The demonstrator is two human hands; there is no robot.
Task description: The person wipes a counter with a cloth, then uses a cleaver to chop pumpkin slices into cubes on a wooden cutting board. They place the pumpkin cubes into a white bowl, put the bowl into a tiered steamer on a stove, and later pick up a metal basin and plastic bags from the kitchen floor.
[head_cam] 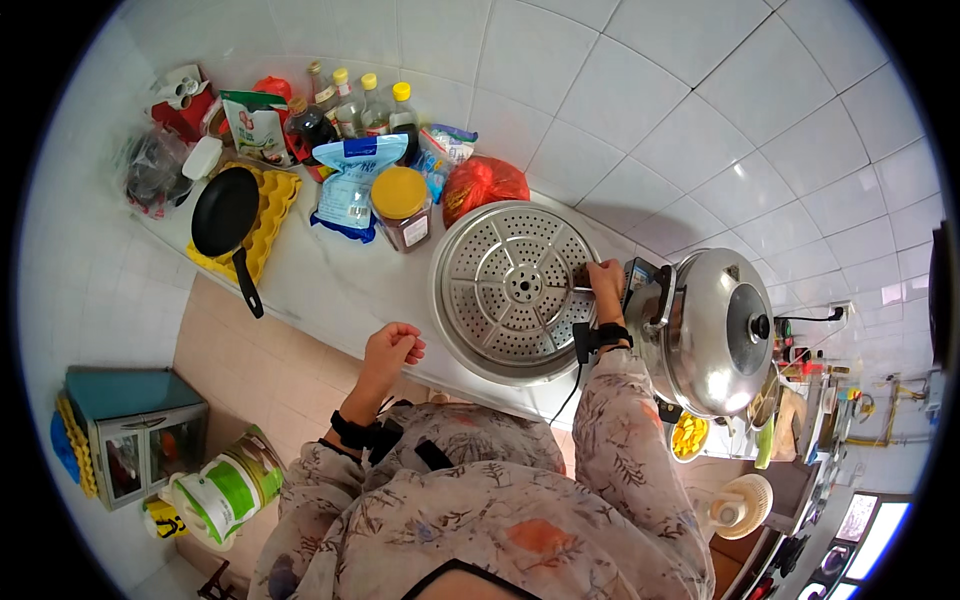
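A round stainless-steel steamer tray (491, 289) with many small holes sits in a wide metal rim on the counter in front of me. My right hand (606, 281) grips its right edge, with the fingertips bent over the inner side. Part of the edge is hidden beneath that hand. Left of the steamer, over the counter's front edge, my left hand (394, 346) hangs loosely curled and holds nothing. Close by my right forearm stands a large steel pot (694, 337) under a domed lid with a dark glass window (746, 330) and a black knob.
Behind the steamer lie a red plastic bag (486, 184), a yellow-lidded jar (401, 202) and a blue packet (356, 180). Several bottles (373, 112) line the wall. A black frying pan (225, 214) rests on a yellow egg tray (277, 202). Yellow chunks fill a bowl (703, 450) beyond the pot.
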